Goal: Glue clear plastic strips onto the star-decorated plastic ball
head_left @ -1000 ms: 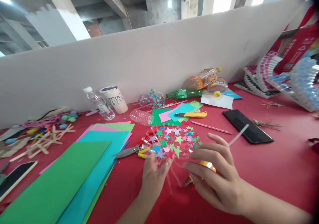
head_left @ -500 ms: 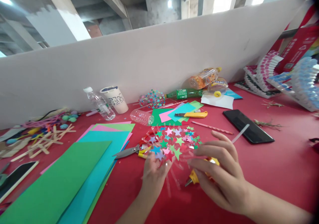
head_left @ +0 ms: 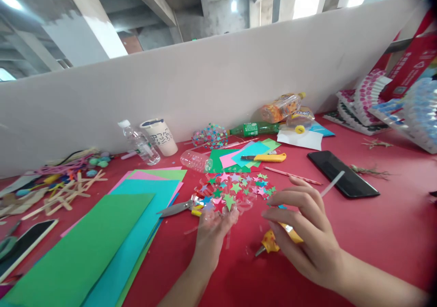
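Note:
My left hand (head_left: 216,234) is closed around the base of a clear plastic bottle piece cut into strips (head_left: 243,203), covered with colourful paper stars. To its right hovers my right hand (head_left: 307,234), fingers curved and apart, with nothing visible between them. Behind those fingers a yellow glue gun (head_left: 269,242) lies on the red table, partly hidden, its metal nozzle pointing left and down. A whitish translucent stick (head_left: 332,184) shows past the right hand. Scissors (head_left: 175,208) with yellow on the handle lie left of the star piece, the handle partly covered.
Coloured paper sheets (head_left: 102,234) spread across the left. Behind the hands are a yellow utility knife (head_left: 269,157), small paper pieces (head_left: 235,161), a pencil (head_left: 290,175) and bottles (head_left: 261,129). A black phone (head_left: 341,172) lies right. A white cup (head_left: 160,138) stands near the partition.
My left hand has turned the star-covered piece, so its stars and strips now lean more to the left. The right hand stays nearly where it was.

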The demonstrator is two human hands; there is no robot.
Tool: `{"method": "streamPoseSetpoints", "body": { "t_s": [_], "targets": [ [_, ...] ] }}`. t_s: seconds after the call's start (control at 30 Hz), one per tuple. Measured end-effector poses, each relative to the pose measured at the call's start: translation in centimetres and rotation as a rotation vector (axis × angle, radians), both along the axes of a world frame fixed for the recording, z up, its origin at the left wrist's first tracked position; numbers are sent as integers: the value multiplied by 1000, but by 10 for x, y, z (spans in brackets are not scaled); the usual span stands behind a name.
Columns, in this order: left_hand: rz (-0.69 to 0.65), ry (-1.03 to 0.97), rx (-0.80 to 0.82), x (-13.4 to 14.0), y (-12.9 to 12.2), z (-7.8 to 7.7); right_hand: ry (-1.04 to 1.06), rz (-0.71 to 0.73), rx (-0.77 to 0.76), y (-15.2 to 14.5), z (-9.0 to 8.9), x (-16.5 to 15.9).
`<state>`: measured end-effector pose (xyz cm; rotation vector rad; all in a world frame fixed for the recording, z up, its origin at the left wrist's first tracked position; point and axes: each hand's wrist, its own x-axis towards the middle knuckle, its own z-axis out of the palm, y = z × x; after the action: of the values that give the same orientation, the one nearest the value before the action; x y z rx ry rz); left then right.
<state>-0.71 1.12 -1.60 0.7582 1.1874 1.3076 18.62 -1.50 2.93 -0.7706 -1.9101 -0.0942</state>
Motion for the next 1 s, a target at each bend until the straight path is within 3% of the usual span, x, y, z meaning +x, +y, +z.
{"method": "streamPoseSetpoints", "body": {
  "t_s": [0.23, 0.5, 0.73, 1.0],
  "targets": [
    [10, 133, -21, -10, -5, -16, -32, -49, 2, 3, 0, -3],
    [1, 240, 27, -16, -6, -21, -77, -63, 2, 2, -3, -7],
    [-89, 186, -9, -19, -7, -13, -105, -38, 17, 2, -7, -6],
    [11, 118, -74, -4, -7, 0, -95, -49, 41, 2, -4, -10]
  ]
}}
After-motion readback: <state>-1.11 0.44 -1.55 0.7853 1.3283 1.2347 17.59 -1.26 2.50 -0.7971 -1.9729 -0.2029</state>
